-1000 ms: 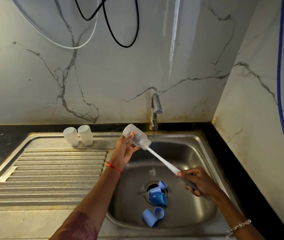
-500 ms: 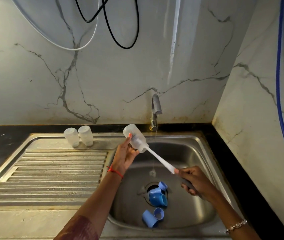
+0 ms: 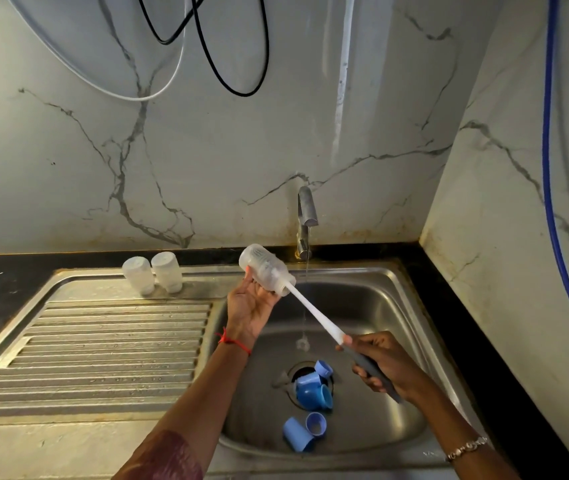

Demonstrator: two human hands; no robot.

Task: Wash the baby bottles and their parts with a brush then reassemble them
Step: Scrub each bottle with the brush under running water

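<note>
- While two blue parts [image 3: 298, 438] are lying side by side at the near end of the sink [image 3: 397, 306], three blue pieces [image 3: 312, 393] are sitting bunched over the drain.
- One right hand [image 3: 383, 365] is curling its fingers round the grey handle of the single brush [image 3: 314, 315], up and right of the drain.
- One left hand [image 3: 250, 304] is gripping one clear bottle [image 3: 265, 268] from beneath; it is tilting, mouth toward the right hand, with the brush head inside it.
- Two upturned bottles [image 3: 153, 273] are standing just beside each other on the back ledge, left of that hand.
- One tap [image 3: 305, 220] is running a thin stream.
</note>
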